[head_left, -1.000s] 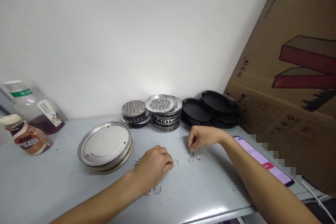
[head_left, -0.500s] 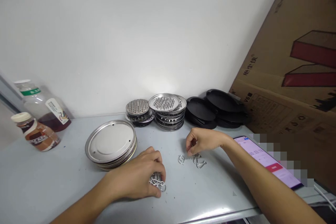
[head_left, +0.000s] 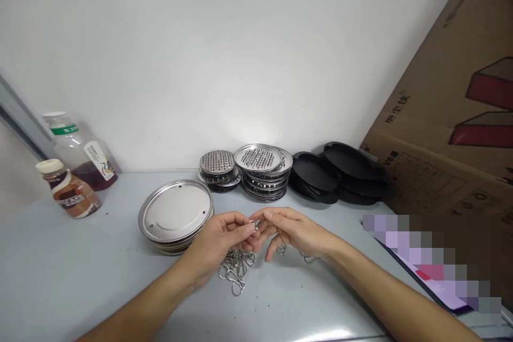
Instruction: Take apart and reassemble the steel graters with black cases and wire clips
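Here, below frame centre, our left hand (head_left: 223,234) pinched a small metal piece (head_left: 255,225); our right hand (head_left: 297,228) hovered close, its grip unclear. We judged it fingertip handling, next needing steadiness.

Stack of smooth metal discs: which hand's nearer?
Left. The left hand is by the right side of the disc stack, contact unclear; the right hand is farther right, beyond the left.
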Demonstrator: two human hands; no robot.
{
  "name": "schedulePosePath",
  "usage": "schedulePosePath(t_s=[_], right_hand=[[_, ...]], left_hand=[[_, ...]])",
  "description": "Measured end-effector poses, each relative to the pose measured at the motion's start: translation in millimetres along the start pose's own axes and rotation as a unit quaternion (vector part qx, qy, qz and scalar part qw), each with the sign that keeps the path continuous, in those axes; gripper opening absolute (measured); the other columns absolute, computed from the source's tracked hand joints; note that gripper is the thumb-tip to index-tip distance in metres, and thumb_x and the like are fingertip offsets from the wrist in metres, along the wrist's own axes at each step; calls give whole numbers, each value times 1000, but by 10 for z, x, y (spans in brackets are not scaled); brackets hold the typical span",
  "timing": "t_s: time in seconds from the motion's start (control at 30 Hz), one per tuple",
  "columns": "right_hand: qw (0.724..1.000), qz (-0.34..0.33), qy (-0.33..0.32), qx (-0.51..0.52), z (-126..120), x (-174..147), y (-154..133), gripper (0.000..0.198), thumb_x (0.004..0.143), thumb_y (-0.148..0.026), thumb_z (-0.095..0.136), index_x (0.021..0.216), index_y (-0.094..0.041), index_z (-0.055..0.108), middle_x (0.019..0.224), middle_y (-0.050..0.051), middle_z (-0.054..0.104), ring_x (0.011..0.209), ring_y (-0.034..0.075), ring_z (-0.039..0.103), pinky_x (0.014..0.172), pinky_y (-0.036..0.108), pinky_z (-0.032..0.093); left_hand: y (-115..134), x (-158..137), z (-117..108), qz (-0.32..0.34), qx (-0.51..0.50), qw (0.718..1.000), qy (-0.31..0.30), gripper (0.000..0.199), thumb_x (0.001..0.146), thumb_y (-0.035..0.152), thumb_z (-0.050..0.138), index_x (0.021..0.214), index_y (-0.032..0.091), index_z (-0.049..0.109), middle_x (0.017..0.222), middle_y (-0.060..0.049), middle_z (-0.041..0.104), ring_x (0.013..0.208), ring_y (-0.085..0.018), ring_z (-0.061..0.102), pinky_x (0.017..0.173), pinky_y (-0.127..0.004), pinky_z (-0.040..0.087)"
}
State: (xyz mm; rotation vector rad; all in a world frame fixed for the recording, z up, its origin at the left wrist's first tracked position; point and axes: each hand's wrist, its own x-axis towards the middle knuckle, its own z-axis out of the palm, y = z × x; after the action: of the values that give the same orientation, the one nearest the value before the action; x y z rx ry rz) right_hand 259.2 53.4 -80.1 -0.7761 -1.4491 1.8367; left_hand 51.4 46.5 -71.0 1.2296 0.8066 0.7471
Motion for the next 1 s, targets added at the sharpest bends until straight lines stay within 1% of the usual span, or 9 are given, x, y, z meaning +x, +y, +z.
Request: schedulePosePath(t_s=[0.1,0.17,0.33,0.47,0.6,0.7,0.83,0.93,1.0], right_hand=[[1000,-26,3,-16,113,12,47,37,89,-46,63,106,-13,65,87,9,68,73,19,69,63,33,58],[996,-46,39,-63,132,7,59,33,83,-41,71,101,-14,67,82,5,68,68,15,66,60,28,57],[990,-30,91,-106,104,-1,67,27,76,-37,77,91,-15,70,69,-1,61,54,9,54,47,21,51],[994,-21,88,-69,99,12,52,27,74,-37,78,86,-14,70,76,4,67,69,16,64,52,25,55],[989,-42,126,-57,95,9,30,26,74,-35,80,87,-14,70,68,2,68,60,14,64,58,28,56],[987,-66,147,-24,67,7,31,23,74,-33,80,84,-14,72,68,2,67,60,12,62,58,26,55],[984,-60,158,48,19,27,50,22,74,-34,80,85,-17,73,70,2,67,64,13,63,51,22,53],[981,-73,177,27,26,35,59,23,75,-35,79,90,-18,75,66,2,66,62,13,62,51,22,53],[979,-101,178,-15,66,26,59,24,78,-36,76,95,-19,76,72,3,66,66,14,64,55,24,56]], left_hand=[[-2,10,-22,7,-32,999,19,23,85,36,69,87,13,67,80,-7,71,76,-16,66,74,-27,49],[-8,4,-18,15,-29,999,29,21,85,33,70,87,13,67,76,-5,71,73,-15,66,71,-26,48],[-25,-8,-7,11,-44,997,56,20,82,28,73,95,15,66,73,-3,70,69,-13,64,65,-24,48],[-21,5,-28,2,-65,996,66,22,84,25,69,103,14,67,80,-5,71,71,-12,64,66,-23,47],[-25,8,-44,9,-53,995,82,21,85,25,67,103,14,69,82,-5,71,73,-13,64,67,-24,46],[-35,-2,-37,14,-49,996,73,20,85,25,66,102,15,70,82,-4,70,73,-13,63,68,-24,46],[-46,-9,-5,19,-42,998,51,22,83,27,70,102,17,71,84,-3,70,76,-13,63,70,-25,46],[-53,-10,17,11,-70,997,35,21,80,28,74,99,18,72,84,-2,69,77,-12,62,72,-24,46],[-56,-10,24,7,-107,994,23,16,80,27,75,93,18,72,84,-1,68,77,-11,61,74,-23,46]])
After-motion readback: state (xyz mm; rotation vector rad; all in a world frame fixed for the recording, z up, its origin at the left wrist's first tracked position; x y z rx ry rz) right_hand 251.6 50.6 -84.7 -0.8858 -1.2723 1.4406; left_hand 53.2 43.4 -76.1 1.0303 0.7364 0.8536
